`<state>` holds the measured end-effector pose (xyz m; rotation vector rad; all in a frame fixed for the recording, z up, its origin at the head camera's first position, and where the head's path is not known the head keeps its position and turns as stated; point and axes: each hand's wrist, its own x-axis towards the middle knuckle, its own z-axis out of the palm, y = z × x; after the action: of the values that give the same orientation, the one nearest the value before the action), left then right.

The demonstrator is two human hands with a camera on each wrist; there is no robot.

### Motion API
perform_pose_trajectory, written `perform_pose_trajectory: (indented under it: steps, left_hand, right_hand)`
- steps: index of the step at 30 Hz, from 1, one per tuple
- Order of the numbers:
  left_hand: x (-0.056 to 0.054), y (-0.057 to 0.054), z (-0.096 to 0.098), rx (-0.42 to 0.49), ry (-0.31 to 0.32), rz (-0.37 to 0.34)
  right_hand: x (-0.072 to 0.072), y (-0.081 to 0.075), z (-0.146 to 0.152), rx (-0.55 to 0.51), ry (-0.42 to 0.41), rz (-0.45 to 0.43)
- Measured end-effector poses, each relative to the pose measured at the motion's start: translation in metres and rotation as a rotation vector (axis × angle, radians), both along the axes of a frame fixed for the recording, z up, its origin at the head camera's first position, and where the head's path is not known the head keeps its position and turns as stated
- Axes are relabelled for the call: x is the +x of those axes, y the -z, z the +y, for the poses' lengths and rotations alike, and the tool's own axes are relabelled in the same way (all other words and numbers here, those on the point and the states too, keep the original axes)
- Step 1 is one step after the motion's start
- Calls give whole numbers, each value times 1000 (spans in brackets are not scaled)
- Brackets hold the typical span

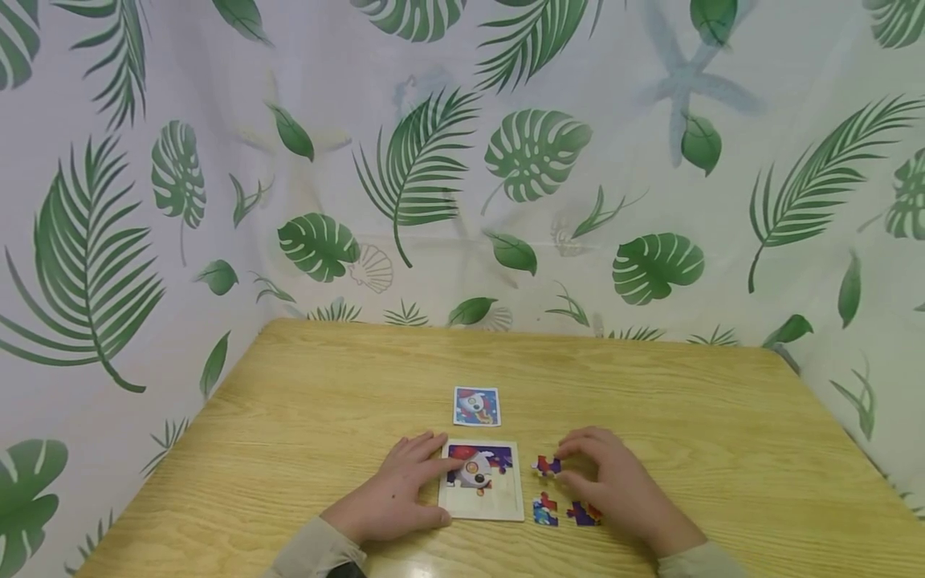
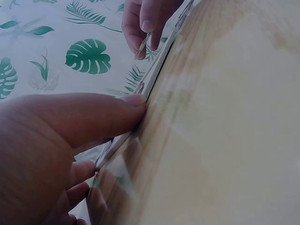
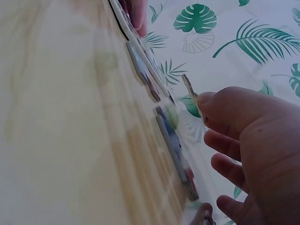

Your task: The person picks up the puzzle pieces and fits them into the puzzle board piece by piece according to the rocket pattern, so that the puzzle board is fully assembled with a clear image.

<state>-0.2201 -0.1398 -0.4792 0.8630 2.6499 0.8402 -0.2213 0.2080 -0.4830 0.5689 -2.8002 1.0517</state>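
A square jigsaw puzzle tray (image 1: 506,506) lies on the table, partly filled with pieces that show a white-and-grey animal face. My left hand (image 1: 397,496) rests at its left side; the index fingertip touches the picture and the thumb (image 2: 108,117) lies against the tray's edge. To the right, my right hand (image 1: 614,486) pinches a red and purple jigsaw piece (image 1: 543,465) between thumb and fingers. In the right wrist view that piece (image 3: 188,85) is seen edge-on, raised off the table. Below this hand lie a blue and red piece (image 1: 545,511) and a purple and red piece (image 1: 582,514), partly covered.
Behind the tray lies a small square picture card (image 1: 476,407) with a similar animal. The wooden table (image 1: 347,385) ends at a white curtain (image 1: 448,265) printed with green leaves, which hangs along the back and sides.
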Motion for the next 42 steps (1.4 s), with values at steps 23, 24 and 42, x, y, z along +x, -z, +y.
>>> perform_pose_trajectory:
  steps: [23, 24, 42]
  left_hand:
    - [0, 1, -1, -8, -22, -11]
    - [0, 1, -1, -8, -22, -10]
    - [1, 1, 0, 3, 1, 18]
  right_hand:
    - [-4, -1, -52, -6, -81, -44]
    - [-4, -2, -54, 5, -80, -47]
    - [-1, -4, -61, 164, -108, 41]
